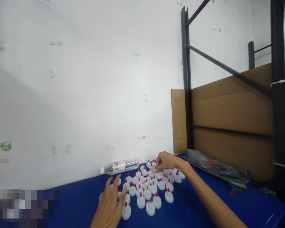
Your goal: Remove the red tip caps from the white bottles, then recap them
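Observation:
Several white round bottle caps with red pointed tips stand upright in a cluster on the blue table. My left hand is open at the cluster's left side, fingers spread over and among a few caps, partly covering them. Toward the back of the group, my right hand reaches in with its fingers pinched together among the caps. A red tip shows right beside those fingertips, but what they hold, if anything, is hidden.
Against the wall lies a clear plastic bottle with a white cap. A grey plastic bag with red pieces rests at the right. Behind it stand a black metal rack and cardboard sheets. The blue table meets the white wall.

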Available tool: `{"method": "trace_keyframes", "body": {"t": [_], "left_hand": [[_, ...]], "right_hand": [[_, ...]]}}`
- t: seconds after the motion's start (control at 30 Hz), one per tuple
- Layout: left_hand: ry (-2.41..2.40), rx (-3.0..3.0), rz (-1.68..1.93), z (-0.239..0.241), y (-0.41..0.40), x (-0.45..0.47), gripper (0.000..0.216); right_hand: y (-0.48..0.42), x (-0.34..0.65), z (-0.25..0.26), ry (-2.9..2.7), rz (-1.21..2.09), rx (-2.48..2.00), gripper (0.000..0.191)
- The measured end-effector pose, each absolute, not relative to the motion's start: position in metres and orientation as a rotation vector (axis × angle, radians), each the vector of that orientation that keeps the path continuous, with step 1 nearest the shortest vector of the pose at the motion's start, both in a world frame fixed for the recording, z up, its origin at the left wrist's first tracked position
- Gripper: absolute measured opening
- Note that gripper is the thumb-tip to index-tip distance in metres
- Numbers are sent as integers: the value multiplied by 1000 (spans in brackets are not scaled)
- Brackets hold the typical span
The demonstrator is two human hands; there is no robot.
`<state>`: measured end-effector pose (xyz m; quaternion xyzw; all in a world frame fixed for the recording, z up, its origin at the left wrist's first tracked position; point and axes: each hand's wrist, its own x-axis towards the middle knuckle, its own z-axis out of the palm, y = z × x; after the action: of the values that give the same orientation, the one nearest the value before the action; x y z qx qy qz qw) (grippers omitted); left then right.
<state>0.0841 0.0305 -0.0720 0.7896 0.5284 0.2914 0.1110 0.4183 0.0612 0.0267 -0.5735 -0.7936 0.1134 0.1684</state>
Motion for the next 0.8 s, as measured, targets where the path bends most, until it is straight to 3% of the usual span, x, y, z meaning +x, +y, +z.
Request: {"method": "trace_keyframes", "body": {"t": [0.13,0.8], "left_hand": [[1573,2326,821,-74,31,84,67],[1582,2303,890,-79,35,86,66]], "right_hand": [[62,421,26,-2250,334,-1667,24],[67,405,11,-2281,479,-1614,10]]}}
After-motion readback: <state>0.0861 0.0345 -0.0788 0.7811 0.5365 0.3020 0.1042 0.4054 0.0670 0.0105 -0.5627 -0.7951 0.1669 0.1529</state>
